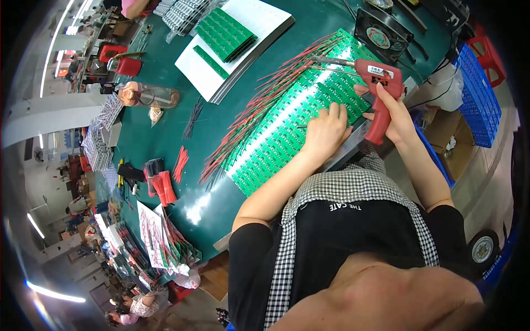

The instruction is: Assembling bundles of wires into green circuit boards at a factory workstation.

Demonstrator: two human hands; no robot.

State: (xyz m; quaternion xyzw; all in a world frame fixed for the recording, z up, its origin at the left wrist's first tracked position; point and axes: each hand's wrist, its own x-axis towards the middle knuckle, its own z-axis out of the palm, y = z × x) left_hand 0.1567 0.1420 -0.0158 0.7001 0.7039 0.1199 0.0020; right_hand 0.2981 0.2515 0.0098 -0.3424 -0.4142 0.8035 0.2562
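My right hand [398,117] grips the handle of a red soldering gun [377,128], whose metal tip points left over the far part of a large layer of green circuit boards [270,157]. Red and black wires [243,124] stick out along the left side of these boards in a long row. Against the boards' near right part rests my left hand [327,131], its fingers bent and drawn together. Whatever the fingertips pinch or press is hidden beneath them.
A stack of green boards [226,33] lies on a white pad [251,41] at the back. A small fan [378,37] stands far right. Left are a bottle [149,95], red wire bundles [163,187] and wired boards [179,251]. A blue crate [477,94] is at right.
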